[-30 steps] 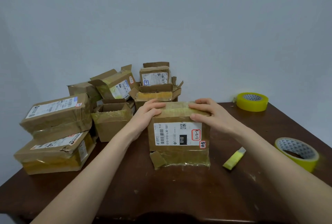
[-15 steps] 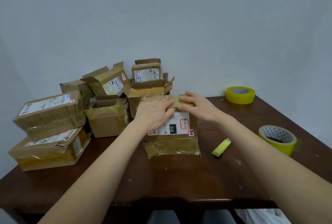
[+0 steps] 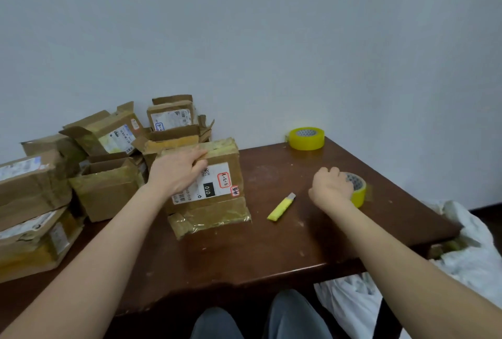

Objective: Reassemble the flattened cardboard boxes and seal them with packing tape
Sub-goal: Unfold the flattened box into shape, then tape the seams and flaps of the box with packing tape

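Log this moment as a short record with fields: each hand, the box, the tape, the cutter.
left hand: presses on the top front edge of the labelled box
right hand: fingers curled over the near tape roll, which sits on the table
labelled box: upright, top flaps down, old tape on its lower front
far tape roll: flat at the table's back edge, untouched
utility knife: yellow, lying between box and near roll
other boxes: piled at the left
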Demonstrator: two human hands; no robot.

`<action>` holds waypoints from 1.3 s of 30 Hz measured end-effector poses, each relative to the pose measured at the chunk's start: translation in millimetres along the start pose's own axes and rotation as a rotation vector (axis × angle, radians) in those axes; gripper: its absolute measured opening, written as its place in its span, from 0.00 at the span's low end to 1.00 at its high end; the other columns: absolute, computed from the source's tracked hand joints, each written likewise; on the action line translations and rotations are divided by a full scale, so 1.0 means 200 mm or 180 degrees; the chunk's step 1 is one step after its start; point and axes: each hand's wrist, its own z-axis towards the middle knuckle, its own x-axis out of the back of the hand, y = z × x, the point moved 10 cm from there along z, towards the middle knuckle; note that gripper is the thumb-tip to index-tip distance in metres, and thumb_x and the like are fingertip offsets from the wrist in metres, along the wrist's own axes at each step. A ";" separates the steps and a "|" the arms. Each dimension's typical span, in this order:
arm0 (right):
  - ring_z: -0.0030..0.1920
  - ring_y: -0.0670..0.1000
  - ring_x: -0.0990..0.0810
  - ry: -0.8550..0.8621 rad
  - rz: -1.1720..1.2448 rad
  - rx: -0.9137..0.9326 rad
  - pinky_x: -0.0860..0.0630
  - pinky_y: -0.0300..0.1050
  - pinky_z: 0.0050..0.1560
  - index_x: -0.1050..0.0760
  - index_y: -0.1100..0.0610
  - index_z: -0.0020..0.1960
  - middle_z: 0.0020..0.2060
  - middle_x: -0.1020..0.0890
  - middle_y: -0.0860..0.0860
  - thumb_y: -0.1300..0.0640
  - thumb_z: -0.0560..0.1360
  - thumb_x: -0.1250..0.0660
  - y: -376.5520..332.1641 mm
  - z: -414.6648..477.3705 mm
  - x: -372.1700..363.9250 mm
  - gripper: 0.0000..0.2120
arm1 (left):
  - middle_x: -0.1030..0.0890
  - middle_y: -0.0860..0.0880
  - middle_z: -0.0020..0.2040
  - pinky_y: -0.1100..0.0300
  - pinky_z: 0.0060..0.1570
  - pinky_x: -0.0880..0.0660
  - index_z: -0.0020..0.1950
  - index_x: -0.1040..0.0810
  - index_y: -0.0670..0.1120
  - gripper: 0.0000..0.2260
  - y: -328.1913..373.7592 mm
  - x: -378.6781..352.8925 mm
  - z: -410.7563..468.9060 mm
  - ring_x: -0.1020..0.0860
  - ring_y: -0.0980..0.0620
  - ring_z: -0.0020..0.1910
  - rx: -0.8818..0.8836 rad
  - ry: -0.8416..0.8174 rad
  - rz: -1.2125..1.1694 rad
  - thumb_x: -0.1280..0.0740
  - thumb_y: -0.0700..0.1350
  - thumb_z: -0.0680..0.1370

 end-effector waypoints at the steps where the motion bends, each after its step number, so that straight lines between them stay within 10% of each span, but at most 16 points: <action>1: 0.68 0.58 0.31 -0.0066 -0.0029 -0.0080 0.33 0.52 0.64 0.35 0.60 0.71 0.67 0.29 0.57 0.54 0.78 0.36 0.04 0.01 -0.02 0.24 | 0.36 0.55 0.75 0.52 0.61 0.30 0.74 0.36 0.58 0.21 0.00 0.00 0.00 0.32 0.50 0.70 -0.0023 0.0007 -0.0011 0.50 0.58 0.82; 10: 0.57 0.58 0.22 0.0065 0.0205 0.0350 0.28 0.45 0.48 0.23 0.50 0.61 0.57 0.20 0.53 0.55 0.79 0.41 -0.15 -0.01 0.05 0.13 | 0.36 0.56 0.74 0.55 0.62 0.31 0.75 0.40 0.58 0.22 -0.03 -0.01 -0.01 0.32 0.51 0.70 -0.0253 -0.0090 -0.0039 0.49 0.59 0.82; 14: 0.50 0.59 0.22 0.0534 0.2716 0.1041 0.27 0.49 0.49 0.22 0.54 0.54 0.45 0.21 0.54 0.58 0.77 0.41 -0.43 -0.01 0.43 0.11 | 0.37 0.56 0.75 0.55 0.64 0.32 0.76 0.42 0.59 0.22 -0.04 -0.03 -0.01 0.34 0.53 0.71 -0.0408 -0.0208 -0.0022 0.49 0.59 0.82; 19: 0.33 0.51 0.31 -0.1219 0.5694 0.0985 0.25 0.47 0.42 0.31 0.57 0.36 0.31 0.31 0.54 0.63 0.73 0.40 -0.95 -0.01 0.50 0.07 | 0.30 0.50 0.71 0.56 0.68 0.36 0.72 0.31 0.49 0.21 -0.13 0.00 0.04 0.32 0.49 0.70 0.0007 -0.0327 -0.1558 0.52 0.54 0.83; 22: 0.29 0.49 0.31 -0.1839 0.5873 0.1156 0.26 0.45 0.41 0.32 0.58 0.35 0.24 0.30 0.51 0.65 0.74 0.43 -1.19 -0.06 0.45 0.10 | 0.18 0.46 0.56 0.58 0.58 0.28 0.59 0.22 0.43 0.27 -0.30 0.01 0.06 0.21 0.50 0.57 0.1178 -0.0064 -0.4010 0.53 0.59 0.82; 28: 0.27 0.50 0.31 -0.2591 0.6101 0.1392 0.27 0.46 0.38 0.33 0.59 0.36 0.24 0.29 0.51 0.65 0.74 0.46 -1.39 -0.11 0.36 0.09 | 0.16 0.48 0.40 0.65 0.33 0.31 0.50 0.19 0.43 0.17 -0.39 -0.01 0.10 0.19 0.54 0.34 0.1868 0.0085 -0.4983 0.34 0.57 0.77; 32: 0.29 0.48 0.32 -0.2591 0.5467 0.1832 0.27 0.44 0.38 0.30 0.57 0.37 0.25 0.30 0.48 0.54 0.75 0.35 -1.43 -0.14 0.36 0.10 | 0.18 0.46 0.38 0.66 0.34 0.25 0.45 0.20 0.39 0.04 -0.42 -0.02 0.10 0.20 0.55 0.32 0.1895 0.0392 -0.5041 0.32 0.39 0.76; 39: 0.30 0.45 0.29 -0.1348 0.4018 0.2795 0.29 0.44 0.40 0.20 0.50 0.50 0.30 0.24 0.44 0.54 0.76 0.32 -1.45 -0.14 0.48 0.04 | 0.30 0.49 0.27 0.58 0.31 0.31 0.32 0.29 0.44 0.16 -0.54 0.03 0.08 0.34 0.53 0.25 0.1914 0.1024 -0.3580 0.39 0.41 0.81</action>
